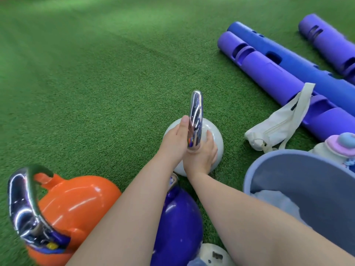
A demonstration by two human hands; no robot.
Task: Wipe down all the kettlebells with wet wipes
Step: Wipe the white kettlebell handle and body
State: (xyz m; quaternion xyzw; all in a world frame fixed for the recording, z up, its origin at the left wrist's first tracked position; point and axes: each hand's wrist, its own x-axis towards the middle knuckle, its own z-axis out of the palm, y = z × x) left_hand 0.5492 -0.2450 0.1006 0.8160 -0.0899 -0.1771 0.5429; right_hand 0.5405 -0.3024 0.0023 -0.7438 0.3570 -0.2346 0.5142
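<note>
- Nearest the camera, a glossy orange kettlebell with a chrome handle lies tipped at near left, and a glossy purple kettlebell sits just right of it, under the forearms.
- Farther out on the green artificial turf floor stands the pale grey round kettlebell, its polished chrome handle upright.
- Left hand lies flat against the handle's left side, fingers straight.
- Right hand wraps the ball's near right side with curled fingers; whether a wipe is under it cannot be told.
- Judged heavy and rigid, with slick chrome and gloss paint: best steadied by the handle, and rolled on the turf rather than lifted.
- Blue-grey plastic bucket sits near right.
</note>
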